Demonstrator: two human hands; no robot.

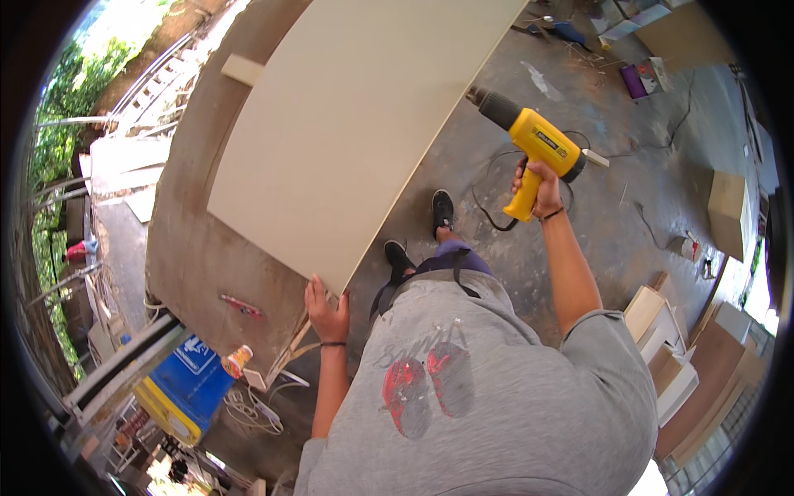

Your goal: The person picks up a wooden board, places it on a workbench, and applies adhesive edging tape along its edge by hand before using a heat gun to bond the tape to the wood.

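A large cream-white panel [347, 124] lies flat on a brown workbench [186, 256], with its long right edge running toward the far side. My right hand [543, 186] is wrapped round the grip of a yellow heat gun [542, 136]. The gun's dark nozzle points left at the panel's long edge, close to it; whether they touch I cannot tell. At the panel's near corner rests my left hand [326, 314], its fingers stretched forward and thumb apart. Left of that hand, a slim red tool [241, 306] lies on the bench.
A black cord [488, 217] loops from the heat gun down to the floor. At the bench's near left stand a blue-and-yellow container [184, 384] and a paper cup [237, 361]. A wood strip [242, 70] pokes out beside the panel. Wooden box pieces [674, 376] stand at the right.
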